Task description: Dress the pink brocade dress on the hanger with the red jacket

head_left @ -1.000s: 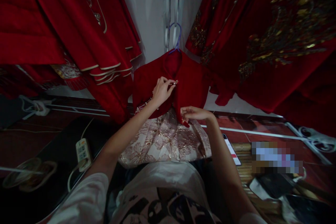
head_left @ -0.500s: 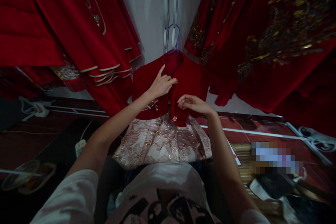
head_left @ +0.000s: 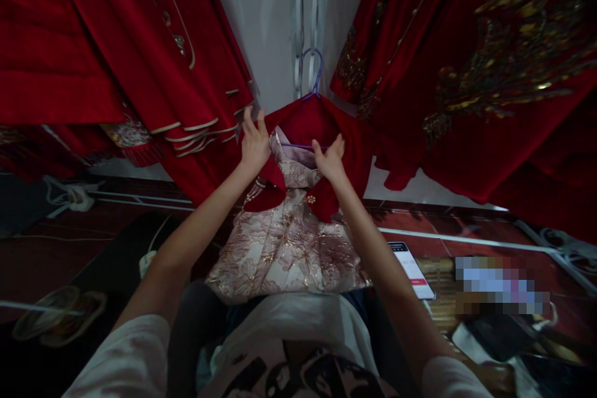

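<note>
A small red velvet jacket [head_left: 359,143] hangs on a blue wire hanger [head_left: 313,74] in front of a white wall. My left hand [head_left: 255,143] grips the jacket's left front panel and holds it aside. My right hand [head_left: 330,160] grips the right front panel and pulls it the other way. Between them the jacket stands spread, showing a pale floral brocade skirt [head_left: 289,249] with gold and pink patterning that hangs beneath. A pearl fastener [head_left: 310,199] sits on the right panel's lower edge.
Large red embroidered garments hang at the left [head_left: 93,43] and right [head_left: 489,74]. A phone [head_left: 413,268] with a lit screen lies at the lower right. A white power strip [head_left: 148,258] and cables lie on the dark floor at the left.
Both hands left the fastening at the jacket's middle, rose to the front edges and spread the two panels apart, uncovering the top of the brocade skirt.
</note>
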`<state>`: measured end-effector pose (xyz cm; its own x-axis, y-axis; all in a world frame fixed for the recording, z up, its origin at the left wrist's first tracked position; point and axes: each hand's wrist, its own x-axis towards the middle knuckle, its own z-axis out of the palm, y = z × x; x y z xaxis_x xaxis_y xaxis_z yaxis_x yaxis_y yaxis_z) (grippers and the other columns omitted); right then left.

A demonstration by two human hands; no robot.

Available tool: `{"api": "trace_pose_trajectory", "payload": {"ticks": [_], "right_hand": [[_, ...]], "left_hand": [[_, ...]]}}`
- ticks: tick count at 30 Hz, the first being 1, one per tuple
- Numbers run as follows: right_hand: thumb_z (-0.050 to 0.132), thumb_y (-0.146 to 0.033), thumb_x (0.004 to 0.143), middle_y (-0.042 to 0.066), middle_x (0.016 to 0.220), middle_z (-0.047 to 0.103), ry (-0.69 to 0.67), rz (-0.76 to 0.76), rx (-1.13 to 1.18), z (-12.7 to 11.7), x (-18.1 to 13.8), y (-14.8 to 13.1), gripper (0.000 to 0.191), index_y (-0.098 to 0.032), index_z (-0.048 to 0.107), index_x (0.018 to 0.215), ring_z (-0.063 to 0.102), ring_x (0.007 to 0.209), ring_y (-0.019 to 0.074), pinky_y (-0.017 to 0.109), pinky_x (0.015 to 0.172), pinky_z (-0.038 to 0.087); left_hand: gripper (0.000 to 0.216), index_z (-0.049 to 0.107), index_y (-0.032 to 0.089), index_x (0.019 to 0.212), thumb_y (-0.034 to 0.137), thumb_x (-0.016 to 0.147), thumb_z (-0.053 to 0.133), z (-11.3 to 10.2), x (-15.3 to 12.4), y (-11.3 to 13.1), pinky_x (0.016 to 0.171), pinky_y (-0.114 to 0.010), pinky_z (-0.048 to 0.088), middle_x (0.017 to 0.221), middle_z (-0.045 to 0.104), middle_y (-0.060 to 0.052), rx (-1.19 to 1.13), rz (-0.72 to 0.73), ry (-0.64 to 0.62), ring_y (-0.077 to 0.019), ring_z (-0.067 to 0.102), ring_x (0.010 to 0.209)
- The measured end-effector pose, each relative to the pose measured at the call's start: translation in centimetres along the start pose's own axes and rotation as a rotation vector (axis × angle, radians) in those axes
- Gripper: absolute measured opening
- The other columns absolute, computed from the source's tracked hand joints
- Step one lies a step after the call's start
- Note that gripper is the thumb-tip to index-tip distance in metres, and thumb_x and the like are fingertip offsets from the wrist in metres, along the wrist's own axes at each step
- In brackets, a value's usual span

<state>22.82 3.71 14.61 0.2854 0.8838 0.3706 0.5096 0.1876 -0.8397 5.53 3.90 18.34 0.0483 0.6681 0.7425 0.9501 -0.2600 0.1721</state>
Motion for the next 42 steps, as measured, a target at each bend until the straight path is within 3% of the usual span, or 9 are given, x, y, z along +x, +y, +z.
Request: {"api": "trace_pose_trajectory", "payload": {"ticks": [8, 11, 14, 18, 23, 27, 35, 38, 42], "right_hand": [[0.030, -0.059, 0.092, 0.030, 0.135, 0.044, 0.179, -0.158, -0.435, -7.1, 4.9, 2.1, 0.074, 0.001, 0.034, 0.136, 0.038, 0.132, 0.0361, 0.054, 0.106, 0.029], [0.026, -0.057, 0.094, 0.028, 0.136, 0.044, 0.173, -0.145, -0.554, -8.4, 6.5, 2.0, 0.069, -0.001, 0.044, 0.131, 0.036, 0.133, 0.0360, 0.054, 0.107, 0.027], [0.021, -0.056, 0.095, 0.028, 0.137, 0.044, 0.125, -0.167, -0.631, -9.3, 7.3, 2.2, 0.069, -0.002, 0.057, 0.118, 0.034, 0.133, 0.0356, 0.053, 0.108, 0.025], [0.020, -0.062, 0.093, 0.025, 0.113, 0.061, 0.042, -0.162, -0.613, -11.3, 8.4, 2.7, 0.074, -0.006, 0.067, 0.098, 0.048, 0.121, 0.0349, 0.048, 0.101, 0.034], [0.029, -0.069, 0.088, 0.011, 0.072, 0.065, -0.153, -0.064, -0.373, -14.1, 9.3, 3.2, 0.068, -0.014, 0.065, 0.073, 0.064, 0.087, 0.0273, 0.036, 0.080, 0.047], [0.053, -0.058, 0.084, 0.006, 0.076, 0.067, -0.237, -0.162, -0.105, -15.0, 7.9, 3.6, 0.044, -0.016, 0.064, 0.082, 0.061, 0.072, 0.0181, 0.031, 0.069, 0.049], [0.062, -0.030, 0.079, 0.010, 0.083, 0.071, 0.127, -0.095, 0.087, -15.9, 7.8, 7.6, 0.014, -0.017, 0.064, 0.081, 0.066, 0.077, 0.0216, 0.038, 0.072, 0.054], [0.060, -0.025, 0.078, 0.010, 0.077, 0.070, 0.203, -0.012, 0.051, -15.9, 6.9, 10.0, 0.011, -0.015, 0.064, 0.079, 0.066, 0.071, 0.0210, 0.037, 0.069, 0.054], [0.059, -0.018, 0.075, 0.007, 0.070, 0.068, -0.024, 0.149, -0.013, -14.6, 4.3, 12.2, 0.007, -0.014, 0.065, 0.075, 0.061, 0.057, 0.0162, 0.030, 0.057, 0.050]], "left_hand": [[0.037, 0.057, 0.018, 0.118, 0.016, 0.083, 0.045, -2.8, 6.1, -6.0, 0.103, -0.049, 0.039, 0.120, 0.060, -0.013, 0.077, -0.029, -0.059, -0.0328, 0.040, 0.128], [0.036, 0.062, 0.018, 0.113, 0.015, 0.081, 0.045, -1.8, 7.3, -6.6, 0.105, -0.048, 0.035, 0.117, 0.062, -0.012, 0.063, -0.019, -0.074, -0.0317, 0.045, 0.124], [0.035, 0.066, 0.016, 0.107, 0.019, 0.076, 0.050, 0.3, 8.0, -7.7, 0.098, -0.044, 0.040, 0.106, 0.067, -0.012, -0.059, -0.125, -0.214, -0.0310, 0.056, 0.110], [0.032, 0.070, 0.013, 0.089, 0.030, 0.079, 0.045, 2.7, 8.7, -9.4, 0.084, -0.033, 0.047, 0.086, 0.070, -0.008, -0.321, -0.267, -0.357, -0.0244, 0.062, 0.090], [0.045, 0.071, 0.013, 0.090, 0.049, 0.083, 0.045, 2.6, 7.8, -9.1, 0.079, -0.026, 0.047, 0.089, 0.071, -0.006, -0.588, -0.084, -0.352, -0.0185, 0.062, 0.085], [0.053, 0.072, 0.012, 0.093, 0.059, 0.078, 0.054, 2.1, 6.7, -8.5, 0.074, -0.024, 0.047, 0.093, 0.073, -0.008, -0.643, 0.043, -0.371, -0.0188, 0.062, 0.084], [0.045, 0.072, 0.012, 0.098, 0.047, 0.086, 0.048, 1.5, 4.2, -11.0, 0.069, -0.025, 0.047, 0.090, 0.074, -0.010, -0.379, -0.147, -0.186, -0.0200, 0.064, 0.080], [0.039, 0.074, 0.013, 0.090, 0.042, 0.085, 0.049, 1.1, 2.5, -12.0, 0.069, -0.027, 0.045, 0.082, 0.073, -0.012, -0.167, -0.163, -0.281, -0.0222, 0.065, 0.076], [0.035, 0.075, 0.016, 0.080, 0.042, 0.083, 0.052, 1.2, 0.5, -10.9, 0.063, -0.029, 0.043, 0.076, 0.072, -0.011, -0.088, -0.049, -0.548, -0.0234, 0.065, 0.070]]}}
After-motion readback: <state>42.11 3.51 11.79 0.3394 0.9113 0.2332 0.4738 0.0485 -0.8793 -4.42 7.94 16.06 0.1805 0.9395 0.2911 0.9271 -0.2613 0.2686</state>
